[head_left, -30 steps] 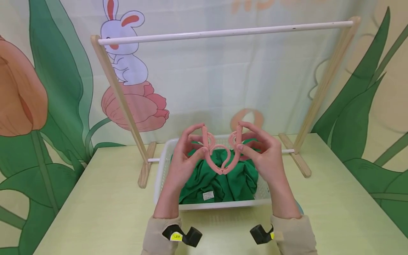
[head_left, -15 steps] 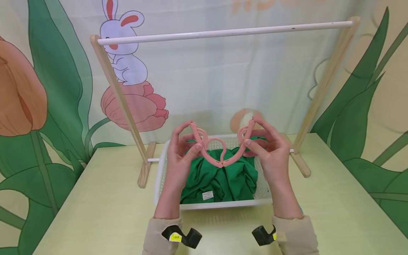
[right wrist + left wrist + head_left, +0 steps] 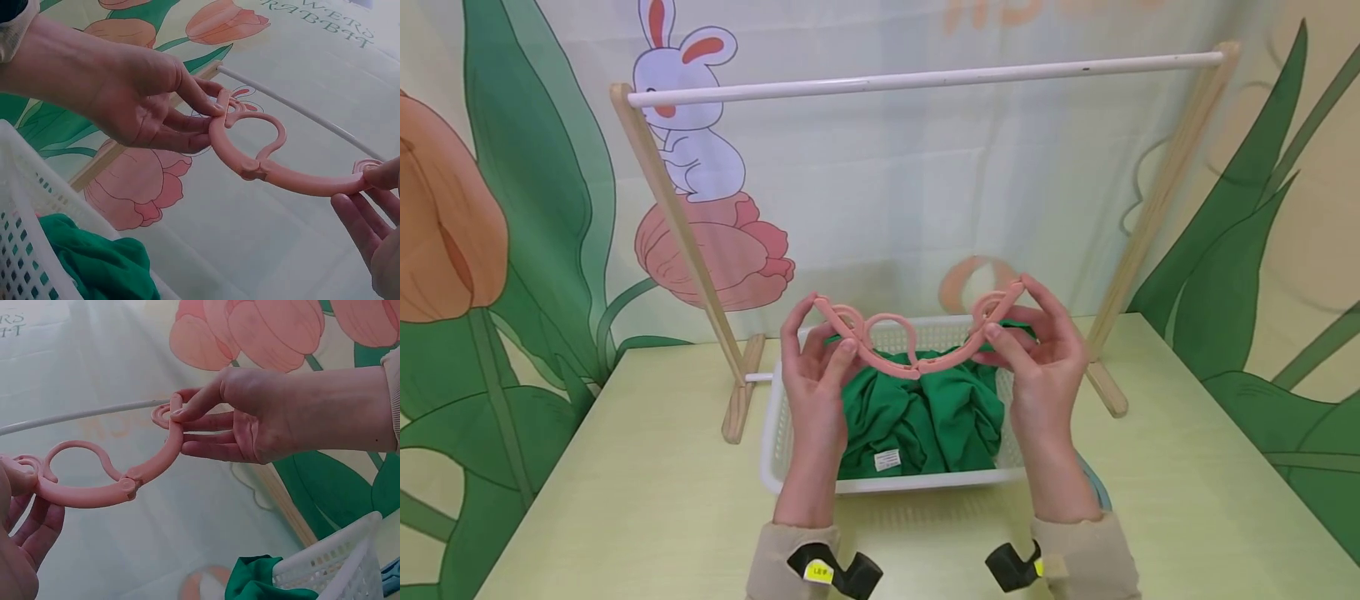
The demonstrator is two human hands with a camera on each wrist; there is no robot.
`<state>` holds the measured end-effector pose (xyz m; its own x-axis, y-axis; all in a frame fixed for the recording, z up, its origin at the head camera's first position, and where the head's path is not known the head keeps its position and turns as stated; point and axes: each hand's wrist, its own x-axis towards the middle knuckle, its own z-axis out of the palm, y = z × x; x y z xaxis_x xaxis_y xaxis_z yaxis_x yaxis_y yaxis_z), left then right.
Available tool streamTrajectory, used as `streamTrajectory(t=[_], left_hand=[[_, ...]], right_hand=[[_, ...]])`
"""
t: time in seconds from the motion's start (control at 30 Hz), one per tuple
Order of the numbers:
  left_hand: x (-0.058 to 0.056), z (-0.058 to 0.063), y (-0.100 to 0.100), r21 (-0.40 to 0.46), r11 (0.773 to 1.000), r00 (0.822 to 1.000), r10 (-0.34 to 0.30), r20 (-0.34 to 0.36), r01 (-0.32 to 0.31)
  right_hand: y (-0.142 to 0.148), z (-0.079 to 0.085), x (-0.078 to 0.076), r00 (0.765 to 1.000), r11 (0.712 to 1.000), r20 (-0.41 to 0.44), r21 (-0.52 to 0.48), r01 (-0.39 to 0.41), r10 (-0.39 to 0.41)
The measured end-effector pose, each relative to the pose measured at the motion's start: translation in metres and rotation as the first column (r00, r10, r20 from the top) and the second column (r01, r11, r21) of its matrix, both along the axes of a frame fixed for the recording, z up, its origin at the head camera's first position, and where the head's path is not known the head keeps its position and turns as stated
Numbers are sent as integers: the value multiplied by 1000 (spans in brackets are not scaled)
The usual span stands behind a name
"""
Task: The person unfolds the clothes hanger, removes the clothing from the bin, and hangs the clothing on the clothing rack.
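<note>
A pink folding clothes hanger [image 3: 947, 362] is held up between both hands, over a white basket. Its two arms are spread into a wide, shallow curve with the hinge low in the middle, and an open hook loop stands above the hinge. My left hand [image 3: 815, 383] pinches one end between thumb and fingers. At the other end, my right hand [image 3: 1043, 379] has the same kind of pinch. The hinge of the hanger [image 3: 87, 497] shows closely in the left wrist view. Green clothing [image 3: 951, 421] with a white label lies crumpled in the basket [image 3: 925, 481] below.
A drying rack with a white top bar [image 3: 925, 79] and wooden side posts [image 3: 681, 225] stands behind the basket on the pale table [image 3: 647, 467]. A blue object [image 3: 1097, 483] is partly hidden by the right wrist. A printed curtain [image 3: 880, 192] hangs behind.
The hands have moved apart, and the hanger's arms have unfolded from a narrow V into a wide curve. Its hinge has risen slightly. Basket, clothing and rack have stayed put.
</note>
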<state>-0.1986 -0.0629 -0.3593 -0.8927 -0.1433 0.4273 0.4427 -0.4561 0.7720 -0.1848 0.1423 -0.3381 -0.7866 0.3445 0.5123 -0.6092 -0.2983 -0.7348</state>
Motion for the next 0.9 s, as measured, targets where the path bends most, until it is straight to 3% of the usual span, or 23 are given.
streamTrajectory(t=[0.13, 0.2, 0.23, 0.3, 0.37, 0.4, 0.43, 0.5, 0.57, 0.63, 0.77, 0.9], left_hand=[[1, 1, -7, -51, 999, 1000, 2, 3, -1], [2, 1, -12, -94, 996, 1000, -4, 6, 4], [2, 2, -13, -116, 993, 1000, -5, 8, 6], [3, 2, -16, -144, 990, 1000, -6, 14, 8], [4, 2, -18, -157, 988, 1000, 0, 23, 4], [4, 2, -18, -161, 987, 1000, 5, 27, 0], [5, 1, -19, -161, 987, 1000, 8, 28, -3], [6, 1, -20, -153, 988, 999, 11, 34, -6], [6, 1, -21, -134, 991, 999, 11, 42, -6], [7, 1, -22, -103, 995, 999, 11, 48, -6], [7, 1, -24, -33, 999, 998, 26, 53, -25], [7, 2, -24, 53, 998, 998, 44, 33, -46]], right_hand=[[7, -2, 1, 999, 986, 35, 165, -26, 20], [12, -3, 2, 999, 937, 22, 347, 31, -41], [15, -3, 2, 996, 891, -10, 447, 80, -84], [21, -4, 4, 978, 757, -110, 620, 206, -176], [25, -4, 5, 940, 610, -256, 716, 340, -224], [26, -4, 6, 920, 552, -318, 737, 391, -227], [28, -4, 6, 902, 503, -368, 748, 432, -227], [30, -4, 8, 866, 441, -448, 745, 500, -224], [33, -5, 9, 842, 406, -493, 739, 537, -217], [36, -6, 10, 829, 389, -520, 734, 558, -208], [39, -8, 11, 816, 376, -546, 727, 575, -193], [41, -10, 11, 793, 382, -568, 698, 606, -220]])
